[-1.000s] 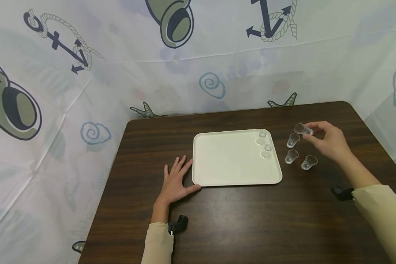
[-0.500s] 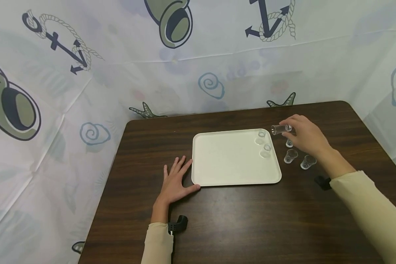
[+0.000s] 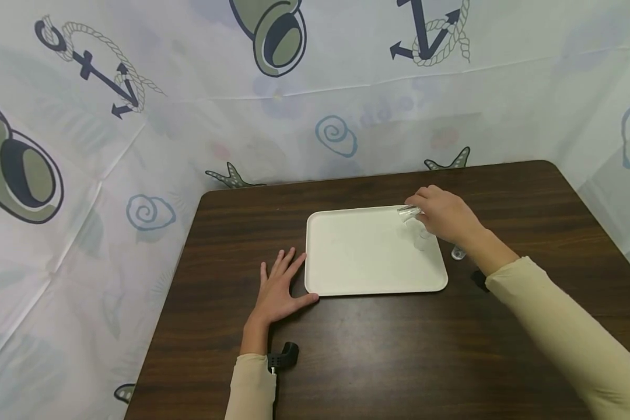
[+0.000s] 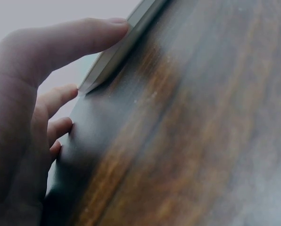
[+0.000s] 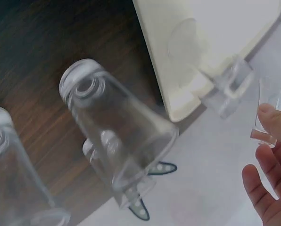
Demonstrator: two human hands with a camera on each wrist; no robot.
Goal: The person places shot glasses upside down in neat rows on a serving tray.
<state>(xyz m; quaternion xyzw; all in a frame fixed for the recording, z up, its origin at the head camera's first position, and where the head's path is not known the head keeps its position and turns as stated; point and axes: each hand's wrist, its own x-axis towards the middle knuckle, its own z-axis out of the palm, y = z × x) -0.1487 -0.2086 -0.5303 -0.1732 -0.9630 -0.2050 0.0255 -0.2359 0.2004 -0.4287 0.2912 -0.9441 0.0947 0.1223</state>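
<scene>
My left hand [image 3: 279, 294] lies with fingers spread at the left edge of the cream tray [image 3: 367, 256]. Its thumb [image 4: 93, 35] touches the tray's rim near the front corner. Over the tray's back right corner, my right hand [image 3: 443, 214] pinches a small clear shot glass [image 3: 408, 212], tilted with its mouth toward the lower left. In the right wrist view the thumb and fingers hold that shot glass [image 5: 268, 101] near its thick base. Close by, another shot glass [image 3: 424, 238] stands rim down on the tray. The hand hides part of that corner.
To the tray's right, a shot glass [image 3: 458, 252] shows beside my forearm on the dark wooden table [image 3: 336, 361]. The right wrist view shows upright shot glasses [image 5: 117, 127] there. A patterned cloth [image 3: 388, 134] hangs behind the table.
My right hand has carried the shot glass left from the table's right side to over the tray, tipping its mouth downward on the way. The left hand has stayed still.
</scene>
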